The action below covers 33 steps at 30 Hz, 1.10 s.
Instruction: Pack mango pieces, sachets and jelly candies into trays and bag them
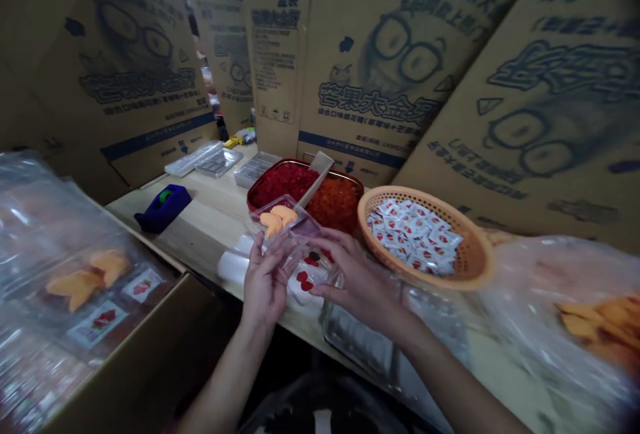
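Observation:
Between my hands is an open clear plastic box [311,229]. Orange tooth-shaped pieces [278,219] lie in its far part, and a few small red pieces [304,281] with one dark piece show in the near part. My left hand [266,281] supports the left side with curled fingers. At the right side, my right hand [349,275] grips the edge, thumb near the red pieces. Just beyond the hands is a red-rimmed tray [250,201] with dark red bits on the left and orange-red bits on the right; a flat pale scoop [316,179] leans in it.
An orange basket [483,257] of small white packets stands right. A blue tape dispenser [164,209] and clear boxes [217,161] are at left. Filled boxes sit in a carton [165,297]. A bag [543,267] holds orange pieces. Large cardboard boxes [350,54] wall the back.

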Tool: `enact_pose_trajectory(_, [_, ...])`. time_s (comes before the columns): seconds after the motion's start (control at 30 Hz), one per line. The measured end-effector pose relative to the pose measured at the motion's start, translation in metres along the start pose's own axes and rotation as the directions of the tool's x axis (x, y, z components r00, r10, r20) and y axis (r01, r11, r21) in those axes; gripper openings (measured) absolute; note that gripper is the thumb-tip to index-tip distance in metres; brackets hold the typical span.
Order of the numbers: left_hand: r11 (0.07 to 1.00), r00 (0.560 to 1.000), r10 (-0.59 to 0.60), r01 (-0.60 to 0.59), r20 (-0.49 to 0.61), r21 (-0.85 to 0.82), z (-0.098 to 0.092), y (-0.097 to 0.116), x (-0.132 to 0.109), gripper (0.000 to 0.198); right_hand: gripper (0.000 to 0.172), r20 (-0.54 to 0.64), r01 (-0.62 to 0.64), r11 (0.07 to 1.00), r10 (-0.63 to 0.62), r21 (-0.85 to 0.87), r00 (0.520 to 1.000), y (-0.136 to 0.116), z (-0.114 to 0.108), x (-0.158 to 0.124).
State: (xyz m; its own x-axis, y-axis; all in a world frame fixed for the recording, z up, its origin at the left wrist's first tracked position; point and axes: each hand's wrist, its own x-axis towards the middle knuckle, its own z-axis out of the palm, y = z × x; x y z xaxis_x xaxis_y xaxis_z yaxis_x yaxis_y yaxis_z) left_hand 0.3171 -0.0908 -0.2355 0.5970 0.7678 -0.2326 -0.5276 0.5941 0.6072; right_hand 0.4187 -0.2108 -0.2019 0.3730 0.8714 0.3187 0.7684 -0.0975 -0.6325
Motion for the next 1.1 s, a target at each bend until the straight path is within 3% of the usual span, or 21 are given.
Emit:
enact_pose_trajectory(0.07, [0.996, 0.996, -0.084, 0.084, 0.008, 0.023, 0.001, -0.006, -0.009, 0.052, 0.041, -0.098, -0.048, 0.998, 0.052, 0.039, 0.994, 0.012, -0.015, -0.028])
enact_pose_trajectory(0.13, [0.986, 0.987, -0.157, 0.155, 0.019, 0.053, 0.000, -0.011, -0.017, 0.050, 0.022, -0.247, -0.169, 0.984, 0.180, 0.065, 0.952, 0.031, -0.027, -0.063])
enact_pose_trajectory(0.23, [0.963, 0.964, -0.258, 0.252, 0.059, 0.098, 0.000, -0.019, -0.026, 0.046, 0.017, -0.493, -0.356, 0.934, 0.328, 0.038, 0.806, 0.068, -0.042, -0.115])
enact_pose_trajectory(0.3, [0.943, 0.945, -0.319, 0.309, 0.073, 0.124, 0.002, -0.025, -0.031, 0.044, 0.020, -0.622, -0.417, 0.908, 0.308, -0.032, 0.720, 0.091, -0.054, -0.138])
enact_pose_trajectory(0.37, [0.921, 0.926, -0.372, 0.359, 0.070, 0.149, 0.005, -0.032, -0.037, 0.044, 0.022, -0.679, -0.435, 0.893, 0.249, -0.116, 0.691, 0.110, -0.069, -0.143])
enact_pose_trajectory(0.43, [0.898, 0.904, -0.421, 0.404, 0.071, 0.176, 0.008, -0.039, -0.041, 0.045, 0.022, -0.618, -0.470, 0.857, 0.256, -0.210, 0.743, 0.125, -0.087, -0.129])
enact_pose_trajectory(0.5, [0.876, 0.882, -0.461, 0.435, 0.096, 0.210, 0.010, -0.047, -0.044, 0.046, 0.020, -0.431, -0.547, 0.779, 0.398, -0.307, 0.810, 0.138, -0.104, -0.103])
enact_pose_trajectory(0.53, [0.868, 0.873, -0.474, 0.442, 0.115, 0.226, 0.010, -0.051, -0.045, 0.045, 0.020, -0.296, -0.605, 0.714, 0.528, -0.352, 0.796, 0.145, -0.110, -0.088])
enact_pose_trajectory(0.6, [0.858, 0.856, -0.492, 0.447, 0.159, 0.252, 0.010, -0.057, -0.046, 0.046, 0.019, -0.132, -0.645, 0.665, 0.651, -0.375, 0.748, 0.160, -0.117, -0.061])
enact_pose_trajectory(0.77, [0.848, 0.829, -0.514, 0.450, 0.222, 0.281, 0.010, -0.066, -0.049, 0.053, 0.014, 0.117, -0.676, 0.653, 0.743, -0.342, 0.658, 0.189, -0.109, -0.033])
enact_pose_trajectory(0.87, [0.840, 0.821, -0.525, 0.458, 0.225, 0.291, 0.010, -0.068, -0.048, 0.054, 0.015, 0.099, -0.699, 0.657, 0.745, -0.281, 0.660, 0.197, -0.109, -0.037])
enact_pose_trajectory(0.97, [0.837, 0.813, -0.530, 0.457, 0.240, 0.300, 0.009, -0.068, -0.045, 0.055, 0.010, -0.030, -0.712, 0.681, 0.718, -0.170, 0.695, 0.195, -0.121, -0.042])
enact_pose_trajectory(1.03, [0.837, 0.813, -0.528, 0.453, 0.243, 0.306, 0.010, -0.068, -0.044, 0.055, 0.003, -0.131, -0.694, 0.714, 0.682, -0.090, 0.719, 0.182, -0.129, -0.043])
enact_pose_trajectory(1.1, [0.838, 0.815, -0.528, 0.454, 0.239, 0.304, 0.011, -0.069, -0.044, 0.056, 0.009, -0.191, -0.632, 0.773, 0.628, 0.046, 0.754, 0.160, -0.129, -0.044])
